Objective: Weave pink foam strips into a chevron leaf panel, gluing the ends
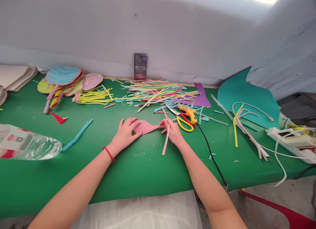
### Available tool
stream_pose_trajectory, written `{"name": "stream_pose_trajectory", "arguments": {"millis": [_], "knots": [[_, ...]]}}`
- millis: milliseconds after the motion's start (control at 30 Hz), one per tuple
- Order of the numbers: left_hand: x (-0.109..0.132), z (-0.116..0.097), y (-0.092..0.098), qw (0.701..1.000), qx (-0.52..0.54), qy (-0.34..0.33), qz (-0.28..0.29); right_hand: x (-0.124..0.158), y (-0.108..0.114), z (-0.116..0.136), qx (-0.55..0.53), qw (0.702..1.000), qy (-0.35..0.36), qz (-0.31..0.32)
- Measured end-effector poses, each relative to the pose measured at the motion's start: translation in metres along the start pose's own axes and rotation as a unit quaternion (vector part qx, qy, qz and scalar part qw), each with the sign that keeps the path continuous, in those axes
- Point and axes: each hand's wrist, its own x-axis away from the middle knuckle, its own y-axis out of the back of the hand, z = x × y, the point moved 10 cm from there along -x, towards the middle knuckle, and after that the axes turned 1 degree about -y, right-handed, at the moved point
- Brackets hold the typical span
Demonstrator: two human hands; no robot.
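A fan-shaped pink piece (146,127), made of pipe cleaners laid side by side, rests on the green table. My left hand (126,133) has its thumb and fingers at the left end of this piece, gripping it against the tabletop. At the right tip of the piece is my right hand (172,130), its fingers closed on a loose pink pipe cleaner (166,144) that slants down toward me. Its fingertips also meet the tip of the pink piece, and they partly hide what is between them. Scissors (184,124) with yellow and red handles lie just beyond the right hand.
Behind the scissors lies a yellow glue gun (189,113), its black cord running to the front edge. Loose pipe cleaners (155,94) are heaped at the back. Finished fans (64,76) and a water bottle (29,143) are at left, a power strip (291,145) at right.
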Motion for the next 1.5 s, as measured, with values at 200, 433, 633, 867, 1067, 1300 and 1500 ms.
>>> {"name": "stream_pose_trajectory", "arguments": {"millis": [200,433,633,867,1067,1300,1500], "knots": [[0.000,-0.002,0.001,1.000,0.009,0.002,0.004,0.001,0.006,0.019,0.012,0.996,0.080,-0.033],[-0.001,-0.003,-0.001,1.000,0.020,0.002,0.015,-0.004,0.017,0.012,0.039,0.995,0.068,-0.062],[-0.001,-0.003,-0.001,1.000,0.026,0.003,0.017,-0.001,0.041,0.015,0.055,0.986,0.062,-0.146],[-0.001,-0.004,-0.001,1.000,0.015,-0.001,0.019,-0.005,0.011,0.010,0.043,0.996,0.068,-0.042],[-0.001,-0.003,-0.001,1.000,0.016,-0.007,0.014,-0.005,0.011,0.006,0.085,0.993,0.064,-0.044],[-0.001,-0.003,-0.002,1.000,0.012,-0.008,0.019,-0.002,0.001,0.015,0.181,0.979,0.091,-0.006],[-0.001,-0.003,-0.002,1.000,0.014,-0.004,0.020,-0.003,0.007,0.021,0.197,0.966,0.161,-0.047]]}}
